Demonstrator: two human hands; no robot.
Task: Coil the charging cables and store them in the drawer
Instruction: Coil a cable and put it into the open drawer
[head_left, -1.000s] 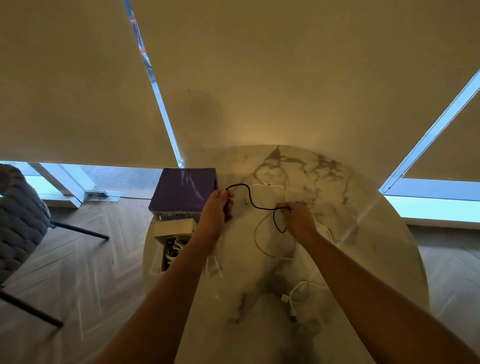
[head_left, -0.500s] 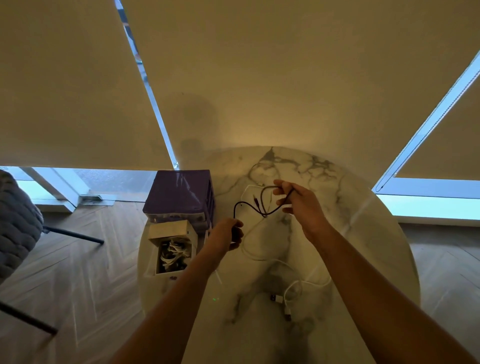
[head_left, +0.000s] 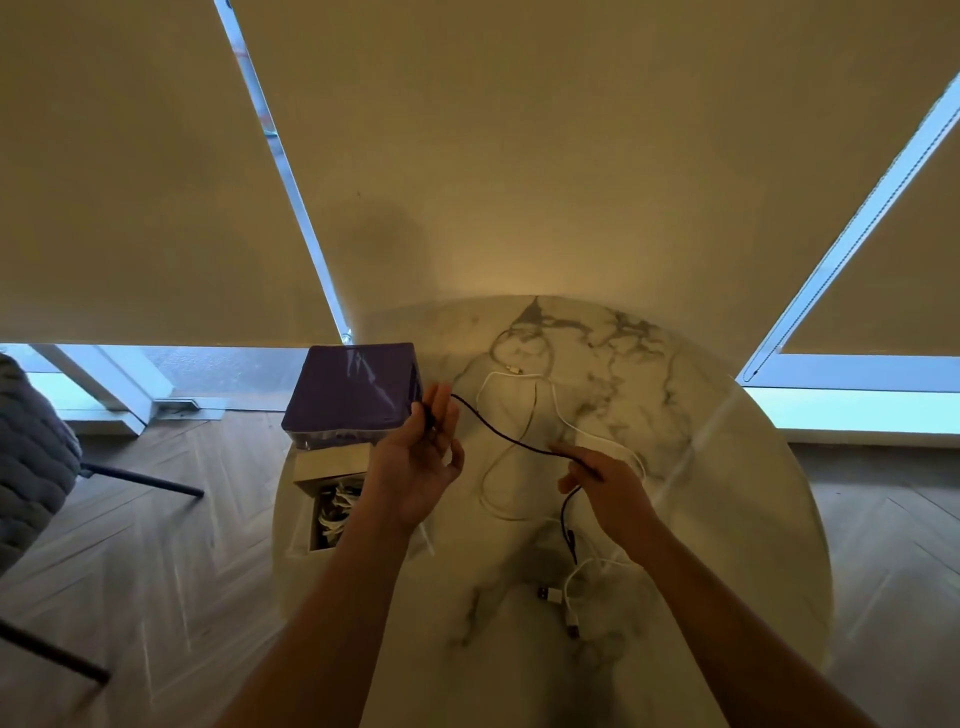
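We see a black cable strung in the air between our two hands above the round marble tabletop. Our left hand is raised palm-up with the fingers mostly straight, and one end of the black cable lies across those fingers near the thumb; whether the thumb pins it there we cannot tell. From that hand the cable sags down and to the right to our right hand, which pinches it between thumb and fingers, the rest of the fingers curled. Below the right hand the free end of the black cable hangs down toward the tabletop, its plug just above a white cable. A long white cable lies loose on the tabletop beneath the black one, looping from a plug at the far side down between the hands. Another white cable lies nearer us, below the right hand, with its plugs close together. At the tabletop's left edge stands a purple box, just beside the left hand's fingertips. In front of it an open drawer is pulled out, partly hidden by the left forearm, with coiled white cables inside. A grey chair stands on the wooden floor at far left.
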